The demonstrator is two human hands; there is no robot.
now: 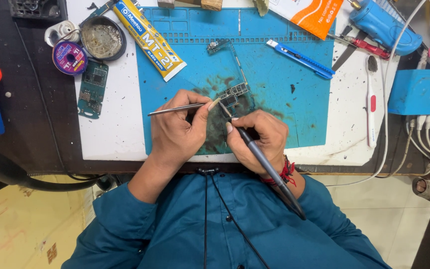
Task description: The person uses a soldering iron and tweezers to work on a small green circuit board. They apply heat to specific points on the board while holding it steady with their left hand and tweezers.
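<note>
Tweezers are pinched in the left hand and a soldering pen gripped in the right hand; both tips meet the circuit board on the blue mat. The work seems unfinished.

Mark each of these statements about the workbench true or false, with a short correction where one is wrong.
1. The left hand holds thin metal tweezers. True.
2. The right hand holds a blue box cutter. False: it holds a dark pen-like tool; the blue cutter lies untouched on the blue mat.
3. Both tool tips meet at a circuit board on the mat. True.
4. The yellow glue tube stands upright. False: it lies flat, partly on the mat's upper left corner.
5. A second green circuit board lies off the mat, to its left. True.
6. The white toothbrush lies on the mat's centre. False: it lies on the white surface right of the mat.
</note>
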